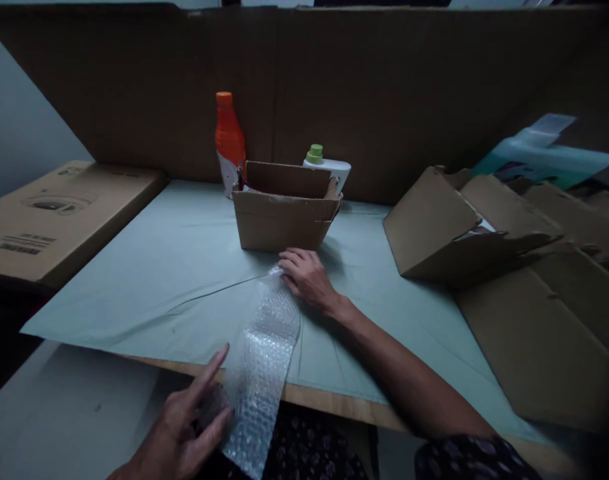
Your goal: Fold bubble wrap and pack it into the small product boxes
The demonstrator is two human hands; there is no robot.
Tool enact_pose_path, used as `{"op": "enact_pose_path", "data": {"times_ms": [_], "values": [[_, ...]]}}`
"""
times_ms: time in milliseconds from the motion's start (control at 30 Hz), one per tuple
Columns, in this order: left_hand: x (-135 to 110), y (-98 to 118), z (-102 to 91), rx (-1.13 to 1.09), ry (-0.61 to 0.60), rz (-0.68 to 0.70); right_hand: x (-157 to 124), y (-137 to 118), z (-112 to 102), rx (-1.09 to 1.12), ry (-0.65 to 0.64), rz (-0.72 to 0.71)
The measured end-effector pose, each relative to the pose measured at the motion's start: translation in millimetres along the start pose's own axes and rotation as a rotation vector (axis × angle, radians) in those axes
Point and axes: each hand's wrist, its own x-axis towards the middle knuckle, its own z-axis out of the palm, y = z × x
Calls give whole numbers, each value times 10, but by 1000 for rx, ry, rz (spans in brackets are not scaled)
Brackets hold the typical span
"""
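Bubble wrap (261,367), a clear bumpy strip, is pinched by the right hand (308,277); the left hand (179,417) gapes alongside.

A cloth-covered table (174,230), backed on the far side by a tall cardboard panel (384,87) and flanked by cartons (421,223) at right and a flat printed box (101,200) at left, forms a makeshift indoor workspace.

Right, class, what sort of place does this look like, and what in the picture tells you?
Probably a makeshift indoor work table; home or business, I can't tell. The signs are the cloth-covered table, the large cardboard panel behind it and the bubble wrap.
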Motion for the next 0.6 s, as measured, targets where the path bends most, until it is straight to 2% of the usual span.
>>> {"op": "enact_pose_path", "data": {"times_ms": [67,133,200,300,367,500,533,600], "values": [[-139,17,-7,-76,-128,-42,108,-86,101,-13,-60,9],[-219,33,-29,-139,-220,-155,67,-132,138,-10,-61,58],[-250,60,-75,-262,-243,-263,-97,-149,92,26,-60,98],[-174,154,-172,-573,-324,-293,-456,-180,-126,170,-179,79],[-9,243,-222,-648,-351,-304,-692,-250,-324,350,-274,51],[515,347,-232,-530,-208,-366,-1003,-521,-592,716,-382,113],[651,341,-222,-517,-197,-378,-1035,-594,-600,743,-361,151],[889,296,-195,-508,-193,-408,-1053,-714,-555,683,-213,234]]}}
